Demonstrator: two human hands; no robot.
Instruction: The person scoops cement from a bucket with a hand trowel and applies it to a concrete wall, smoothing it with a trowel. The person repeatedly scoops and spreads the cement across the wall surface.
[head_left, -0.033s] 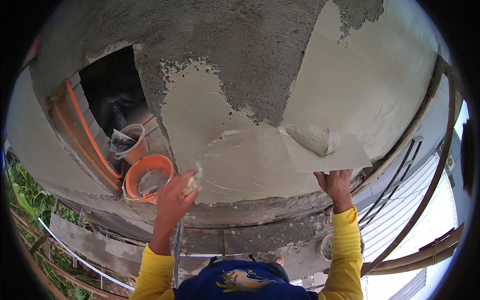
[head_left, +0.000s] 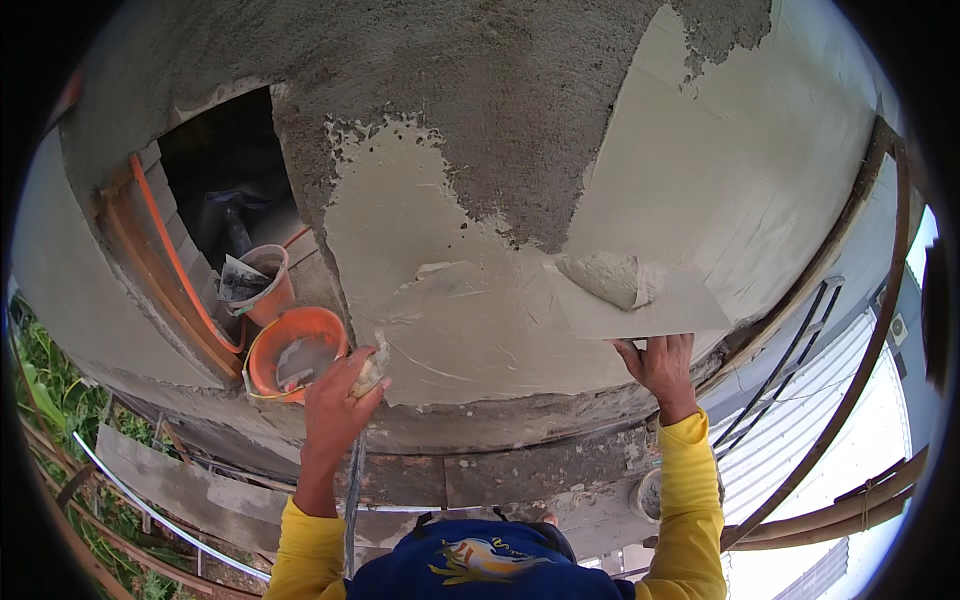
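My left hand (head_left: 335, 405) is closed round a plaster-caked trowel (head_left: 372, 372), seen nearly edge-on, so its blade barely shows. It is beside the lower left edge of the fresh plaster on the wall (head_left: 480, 340). My right hand (head_left: 665, 375) grips a flat grey plasterer's hawk (head_left: 690, 305) from below, the fingers partly hidden under it. A mound of wet plaster (head_left: 605, 278) sits on the hawk, close to the wall. Smooth pale plaster covers the lower and right wall, with rough dark render (head_left: 400, 60) above it.
An orange bucket (head_left: 262, 350) with grey mix stands left of my left hand. Behind it is a second bucket (head_left: 272, 300) by a dark wall opening (head_left: 225, 160). Scaffold planks (head_left: 540, 475) run below the wall; a ladder (head_left: 790, 370) and bent poles (head_left: 860, 390) are at right.
My left hand with the trowel has shifted slightly left and down, away from the wet plaster. The hawk with its mound has moved a little left with my right hand.
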